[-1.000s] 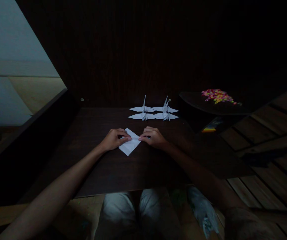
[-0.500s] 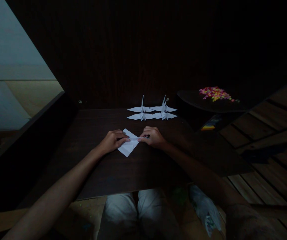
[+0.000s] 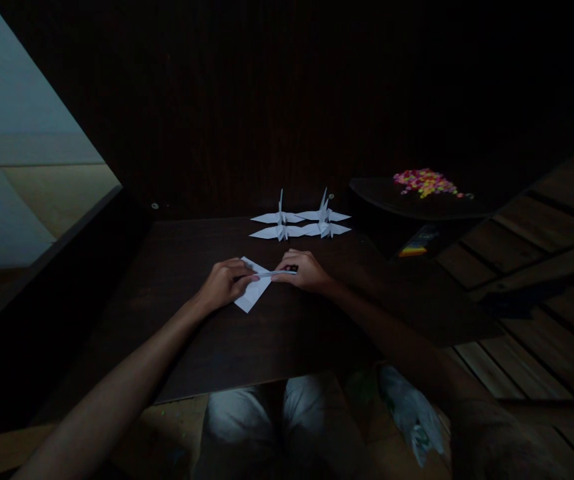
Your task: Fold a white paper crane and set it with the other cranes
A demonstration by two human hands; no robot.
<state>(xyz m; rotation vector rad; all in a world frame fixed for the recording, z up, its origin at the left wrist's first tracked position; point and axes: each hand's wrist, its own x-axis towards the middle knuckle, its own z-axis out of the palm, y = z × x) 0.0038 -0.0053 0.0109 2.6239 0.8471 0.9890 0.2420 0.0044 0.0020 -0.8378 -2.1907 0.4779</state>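
A folded sheet of white paper (image 3: pixel 253 293) lies on the dark wooden table, with a narrow flap stretching toward the right. My left hand (image 3: pixel 227 281) presses and pinches the paper at its left side, thumb along the central fold. The flap's right end is gripped between thumb and fingers of my right hand (image 3: pixel 304 270). Just beyond both hands stand several white origami cranes (image 3: pixel 283 230) in two close rows, their wings spread sideways and touching or overlapping.
Small colourful pieces (image 3: pixel 427 183) lie heaped on a dark rounded shelf (image 3: pixel 391 202) at the right. Below it is an item with yellow and red stripes (image 3: pixel 413 251). A dark side panel (image 3: pixel 47 267) borders the table (image 3: pixel 207 353) on the left. A plastic bag (image 3: pixel 411 413) rests below at the right.
The paper's flap now shows as a longer narrow strip between my hands, pulled up to the right. Both hands keep their hold. The whole view has shifted slightly.
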